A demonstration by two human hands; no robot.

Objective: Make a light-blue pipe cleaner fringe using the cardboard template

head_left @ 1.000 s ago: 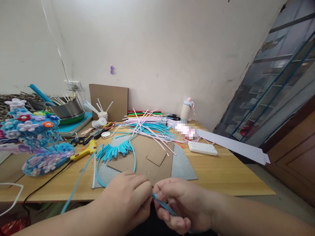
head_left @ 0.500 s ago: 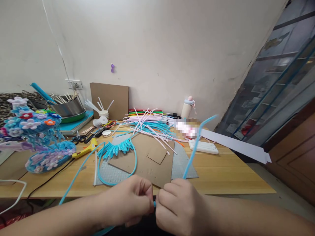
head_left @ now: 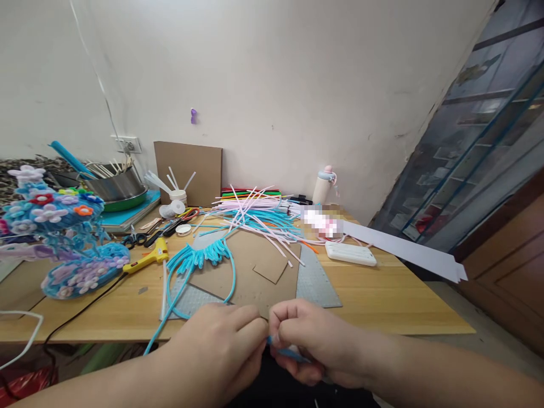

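Note:
Low in the head view, near the table's front edge, my two hands meet. My left hand (head_left: 227, 343) is closed in a pinch on a light blue pipe cleaner (head_left: 294, 355), though its fingertips are partly hidden. My right hand (head_left: 308, 340) is curled round the same pipe cleaner, a short bit of which shows under the fingers. Beyond my left hand, a blue pipe-cleaner piece with a row of small bunched loops (head_left: 208, 255) rests on the grey cutting mat (head_left: 318, 283). A long blue strand runs from it down behind my left forearm.
Brown cardboard (head_left: 250, 289) lies on the mat. Behind it spreads a heap of pink and blue pipe cleaners (head_left: 255, 218). A yellow glue gun (head_left: 148, 259), scissors (head_left: 135, 239) and a flowered blue craft piece (head_left: 85, 272) are at left. A white power strip (head_left: 351, 253) and bottle (head_left: 323, 187) stand right.
My right hand has turned over, and the blue end that stuck up above it has dropped out of sight. The long blue strand at left has swung right. My left hand has turned slightly.

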